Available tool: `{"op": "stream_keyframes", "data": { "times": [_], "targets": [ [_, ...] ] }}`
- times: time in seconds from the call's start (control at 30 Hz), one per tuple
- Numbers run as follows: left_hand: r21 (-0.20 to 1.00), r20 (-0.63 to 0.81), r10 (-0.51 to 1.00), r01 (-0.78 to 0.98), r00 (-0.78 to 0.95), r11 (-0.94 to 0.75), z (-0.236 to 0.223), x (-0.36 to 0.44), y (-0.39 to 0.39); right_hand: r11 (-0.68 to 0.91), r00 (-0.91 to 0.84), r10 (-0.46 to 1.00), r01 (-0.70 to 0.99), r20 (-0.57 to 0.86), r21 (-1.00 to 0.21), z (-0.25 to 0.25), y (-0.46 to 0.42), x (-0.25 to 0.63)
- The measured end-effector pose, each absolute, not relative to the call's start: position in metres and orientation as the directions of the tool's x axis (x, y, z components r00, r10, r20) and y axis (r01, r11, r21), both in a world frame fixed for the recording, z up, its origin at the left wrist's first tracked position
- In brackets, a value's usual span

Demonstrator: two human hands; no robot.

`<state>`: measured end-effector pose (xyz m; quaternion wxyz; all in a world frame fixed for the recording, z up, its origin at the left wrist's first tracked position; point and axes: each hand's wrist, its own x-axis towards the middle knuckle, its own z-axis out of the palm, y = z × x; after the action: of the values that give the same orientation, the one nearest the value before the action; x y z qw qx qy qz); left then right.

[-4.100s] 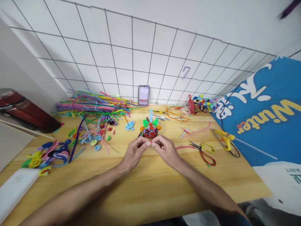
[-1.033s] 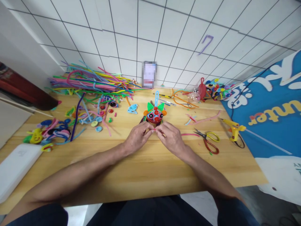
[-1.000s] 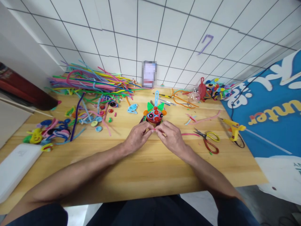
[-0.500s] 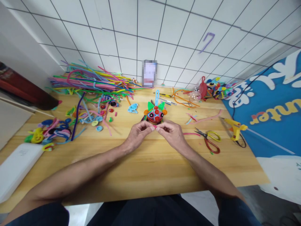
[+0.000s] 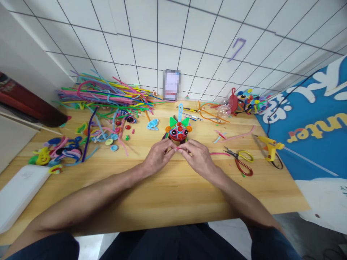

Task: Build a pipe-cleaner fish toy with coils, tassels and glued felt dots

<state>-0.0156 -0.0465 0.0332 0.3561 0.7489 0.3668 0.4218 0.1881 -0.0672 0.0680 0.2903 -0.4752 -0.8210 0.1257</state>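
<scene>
Both hands meet at the middle of the table, fingertips pinched close together. A short pink-red pipe cleaner piece (image 5: 178,148) shows between them, mostly hidden by the fingers. My left hand (image 5: 158,155) grips one end and my right hand (image 5: 200,156) the other. Just beyond the fingertips stands a colourful pipe cleaner animal figure (image 5: 178,135) with green ears, orange side balls, black eyes, red dots and a light blue loop on top. Its lower part is partly covered by the hands.
Scissors (image 5: 238,159) and a yellow glue gun (image 5: 271,147) lie to the right. Pipe cleaners (image 5: 103,94) are heaped at the back left, with coiled pieces (image 5: 65,150) in front. A phone (image 5: 171,85) leans on the wall. A white box-like object (image 5: 24,191) sits at the left.
The fingertips have shifted slightly, with the pink-red piece still pinched between them. My right hand's fingers are bent a little differently. The figure and the tools have stayed in place.
</scene>
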Motion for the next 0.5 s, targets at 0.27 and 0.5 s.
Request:
{"op": "stream_keyframes", "data": {
  "times": [0.27, 0.5],
  "targets": [
    [0.997, 0.078, 0.953, -0.006, 0.293, -0.079, 0.029, -0.011, -0.048, 0.307, -0.243, 0.948, 0.529, 0.206, -0.791, 0.066, -0.058, 0.188],
    [0.998, 0.049, 0.937, 0.009, 0.347, -0.055, 0.030, -0.010, -0.048, 0.313, -0.247, 0.946, 0.520, 0.211, -0.795, 0.058, -0.059, 0.185]
  ]
}}
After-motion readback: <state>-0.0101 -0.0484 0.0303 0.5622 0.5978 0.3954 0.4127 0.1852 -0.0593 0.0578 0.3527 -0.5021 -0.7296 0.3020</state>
